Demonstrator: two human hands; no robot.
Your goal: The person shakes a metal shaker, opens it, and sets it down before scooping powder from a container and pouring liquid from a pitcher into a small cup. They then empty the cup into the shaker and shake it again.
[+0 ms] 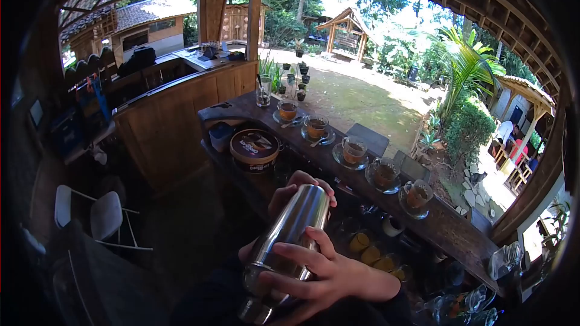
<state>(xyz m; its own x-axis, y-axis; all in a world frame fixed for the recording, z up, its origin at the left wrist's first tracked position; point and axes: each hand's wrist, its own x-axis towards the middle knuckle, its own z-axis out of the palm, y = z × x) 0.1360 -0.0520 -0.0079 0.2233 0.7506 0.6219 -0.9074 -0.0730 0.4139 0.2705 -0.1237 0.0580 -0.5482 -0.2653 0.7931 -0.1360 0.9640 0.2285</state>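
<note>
A shiny metal cocktail shaker [295, 220] lies tilted between my two hands, its broad end pointing up and away, its narrower capped end low and towards me. My left hand [283, 198] is closed round the far end from behind, mostly hidden by the shaker. Across the lower body, near the cap, my right hand [341, 274] grips with its fingers spread over the metal. Beyond the shaker, several glass cups of brown drink, such as the nearest cup [353, 150], stand on saucers along a dark wooden counter [314, 156].
A round brown tub [255, 147] sits on the shelf left of the shaker. Several yellowish glasses [359, 242] stand below the counter. A tall glass [263, 92] is at its far end, a glass jar [505, 261] at its right. A folding chair [106, 216] stands left.
</note>
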